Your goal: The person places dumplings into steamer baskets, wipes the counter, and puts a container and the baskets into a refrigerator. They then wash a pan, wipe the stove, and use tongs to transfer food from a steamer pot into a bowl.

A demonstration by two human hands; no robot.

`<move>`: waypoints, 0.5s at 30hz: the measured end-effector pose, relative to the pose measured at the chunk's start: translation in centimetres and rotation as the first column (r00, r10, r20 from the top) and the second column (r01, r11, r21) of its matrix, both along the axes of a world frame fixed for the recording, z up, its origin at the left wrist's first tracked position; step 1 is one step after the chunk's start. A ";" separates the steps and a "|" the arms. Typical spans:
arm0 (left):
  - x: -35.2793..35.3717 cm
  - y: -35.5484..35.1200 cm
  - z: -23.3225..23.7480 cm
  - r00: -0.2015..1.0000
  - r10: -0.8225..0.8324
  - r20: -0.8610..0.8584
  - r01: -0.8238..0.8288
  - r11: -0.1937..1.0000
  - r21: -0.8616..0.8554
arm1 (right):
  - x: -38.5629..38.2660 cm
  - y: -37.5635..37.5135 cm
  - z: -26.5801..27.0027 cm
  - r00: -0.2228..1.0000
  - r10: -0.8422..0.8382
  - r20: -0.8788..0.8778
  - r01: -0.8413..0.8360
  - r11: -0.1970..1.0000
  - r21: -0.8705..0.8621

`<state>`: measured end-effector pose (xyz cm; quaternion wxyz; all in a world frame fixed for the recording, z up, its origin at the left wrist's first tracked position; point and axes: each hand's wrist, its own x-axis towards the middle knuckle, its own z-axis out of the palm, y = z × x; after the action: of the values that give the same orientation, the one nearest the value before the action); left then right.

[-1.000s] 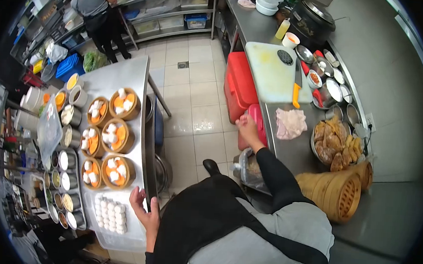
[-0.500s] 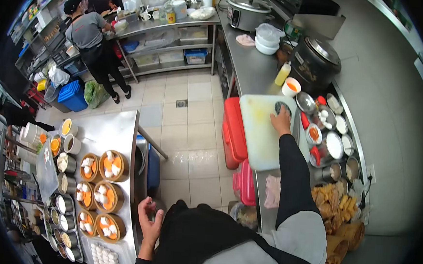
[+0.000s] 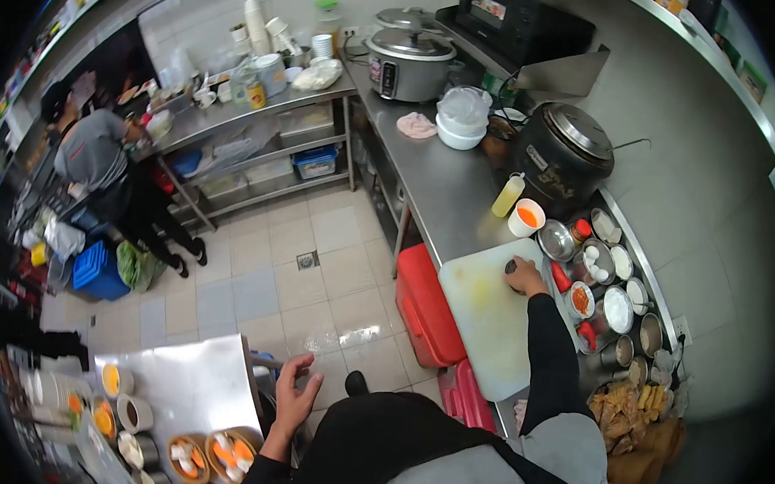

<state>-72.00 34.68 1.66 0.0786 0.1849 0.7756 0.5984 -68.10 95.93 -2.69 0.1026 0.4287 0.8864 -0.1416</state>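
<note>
On the far right part of the white cutting board (image 3: 480,323), my right hand (image 3: 525,277) has its fingers closed round a dark rounded object (image 3: 510,267). Most of that object is hidden under the fingers, and its kind cannot be made out. My left hand (image 3: 296,398) hangs in the air beside the left steel table, fingers apart and holding nothing. Close to the board's right edge are a red-handled tool (image 3: 560,276), a bowl of orange-red filling (image 3: 582,298) and a steel bowl (image 3: 555,240).
Behind the board stand a squeeze bottle (image 3: 508,195), an orange-filled cup (image 3: 526,217) and a black pot (image 3: 563,155). Red bins (image 3: 423,311) sit below the counter edge. Bamboo steamers (image 3: 232,454) rest on the left table (image 3: 193,376). A co-worker (image 3: 100,158) stands far left.
The view has swung left and up. My right hand now grips the dark object, which showed more openly before, and sits nearer the board's right edge. My left hand stays raised.
</note>
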 end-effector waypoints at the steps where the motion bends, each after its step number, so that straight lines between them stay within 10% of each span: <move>1: -2.7 1.2 0.3 0.999 -0.047 0.017 0.047 0.999 0.017 | 0.5 0.1 0.4 1.000 0.023 0.006 -0.023 0.999 -0.031; 15: -24.9 21.5 0.1 0.829 -0.559 0.004 0.556 0.824 -0.107 | 1.8 0.2 0.5 0.926 -0.366 -0.098 0.332 0.908 -0.255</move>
<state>-96.94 56.18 1.72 0.2486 0.4074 0.7188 0.5056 -66.30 96.09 -2.17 0.0612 0.5539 0.7775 -0.2915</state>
